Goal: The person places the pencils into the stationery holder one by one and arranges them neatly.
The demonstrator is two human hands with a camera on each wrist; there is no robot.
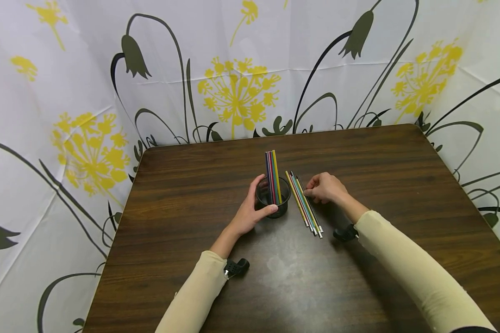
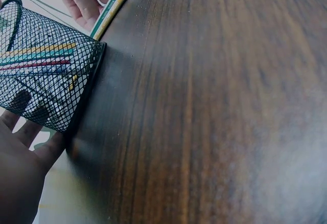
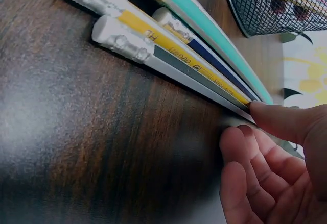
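My left hand (image 1: 248, 212) grips a black mesh pencil cup (image 1: 281, 212) from its left side, thumb in front and fingers behind. Several coloured pencils (image 1: 271, 173) lean upright inside the cup. Just right of it, several loose pencils (image 1: 303, 203) lie side by side, their white eraser ends toward me. At the right edge of that bunch is my right hand (image 1: 327, 187). In the right wrist view its thumb and curled fingers pinch a grey-and-silver pencil (image 3: 179, 76) near its far end, against a yellow pencil (image 3: 173, 45). The far tips are hidden behind the thumb.
Everything stands on a dark wood-grain table (image 1: 183, 199). A white curtain (image 1: 166, 92) with yellow and grey flower prints hangs along the table's back and sides. Dark wrist devices (image 1: 237, 267) sit on both wrists, below cream sleeves.
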